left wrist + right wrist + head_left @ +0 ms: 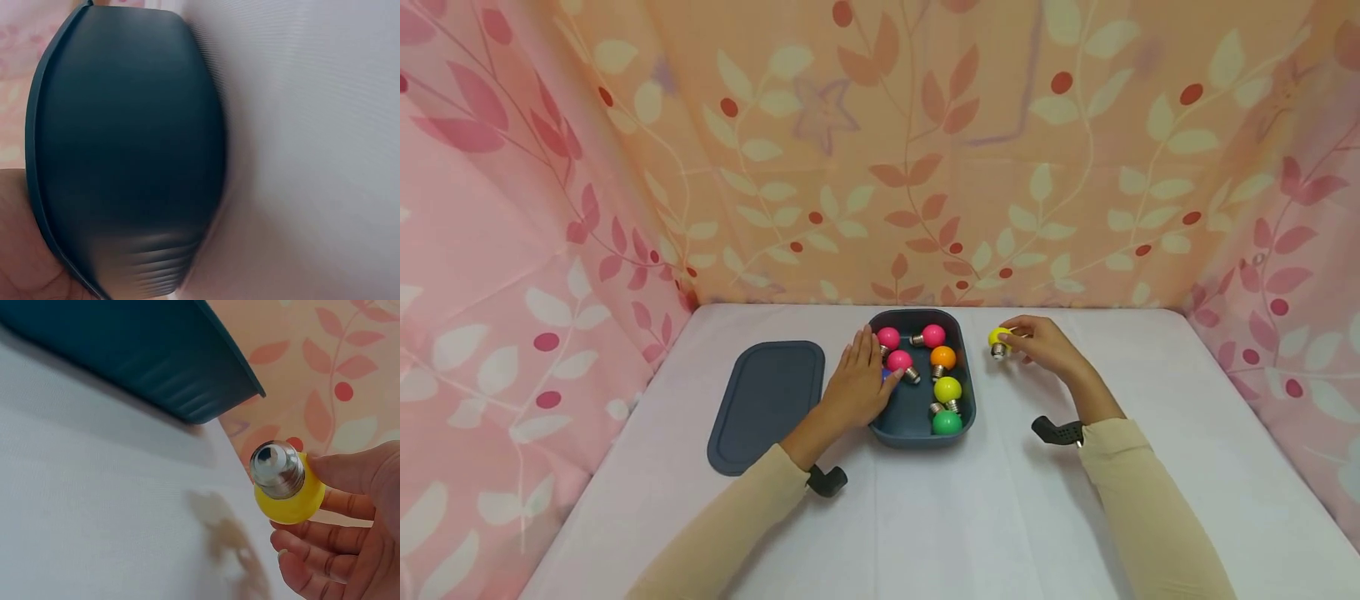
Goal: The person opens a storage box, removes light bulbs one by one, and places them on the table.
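My right hand (1039, 343) pinches a yellow light bulb (997, 337) between thumb and fingers, right of a dark blue-grey box (967, 421). In the right wrist view, this bulb's metal screw base (279, 473) faces the camera. My left hand (856, 385) rests on the box's left rim with straight fingers, partly covering a blue bulb (886, 377). Inside lie several other bulbs: pink ones (933, 335), an orange one (943, 357), another yellow one (947, 389) and a green one (947, 423). The left wrist view shows the box's outer wall (131, 125).
A flat dark lid (767, 408) lies on the white-covered table (940, 533), left of the box. Floral cloth (880, 167) hangs behind the table and along both sides. Black wrist-worn devices (1057, 431) jut out beside each sleeve.
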{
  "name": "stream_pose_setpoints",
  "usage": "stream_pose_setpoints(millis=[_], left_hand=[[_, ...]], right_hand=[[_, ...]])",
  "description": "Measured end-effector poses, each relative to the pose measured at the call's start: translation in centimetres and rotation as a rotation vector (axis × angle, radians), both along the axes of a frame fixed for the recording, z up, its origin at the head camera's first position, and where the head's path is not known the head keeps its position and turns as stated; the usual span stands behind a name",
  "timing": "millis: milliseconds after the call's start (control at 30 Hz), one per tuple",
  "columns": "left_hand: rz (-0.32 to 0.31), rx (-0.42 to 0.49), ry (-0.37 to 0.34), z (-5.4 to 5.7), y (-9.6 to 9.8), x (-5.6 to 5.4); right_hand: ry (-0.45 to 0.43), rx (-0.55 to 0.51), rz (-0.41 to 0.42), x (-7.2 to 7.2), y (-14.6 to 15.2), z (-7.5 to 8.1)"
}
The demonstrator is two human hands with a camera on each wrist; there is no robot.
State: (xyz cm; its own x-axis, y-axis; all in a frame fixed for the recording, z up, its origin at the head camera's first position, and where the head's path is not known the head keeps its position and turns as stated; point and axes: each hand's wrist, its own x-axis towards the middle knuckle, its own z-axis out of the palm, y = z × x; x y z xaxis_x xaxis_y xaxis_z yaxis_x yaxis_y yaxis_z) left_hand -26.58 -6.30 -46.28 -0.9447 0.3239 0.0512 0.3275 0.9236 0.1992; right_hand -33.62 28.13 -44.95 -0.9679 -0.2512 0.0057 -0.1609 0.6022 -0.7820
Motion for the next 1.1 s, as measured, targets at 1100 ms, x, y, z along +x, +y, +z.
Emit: stream_pose_setpoints(millis=[1100], left_hand=[[-0.055,0.053,-0.034,-0.3,0.2,-0.1]], right_hand=[[-0.004,0.076,-0.018,-2.4,-0.9,-2.1]])
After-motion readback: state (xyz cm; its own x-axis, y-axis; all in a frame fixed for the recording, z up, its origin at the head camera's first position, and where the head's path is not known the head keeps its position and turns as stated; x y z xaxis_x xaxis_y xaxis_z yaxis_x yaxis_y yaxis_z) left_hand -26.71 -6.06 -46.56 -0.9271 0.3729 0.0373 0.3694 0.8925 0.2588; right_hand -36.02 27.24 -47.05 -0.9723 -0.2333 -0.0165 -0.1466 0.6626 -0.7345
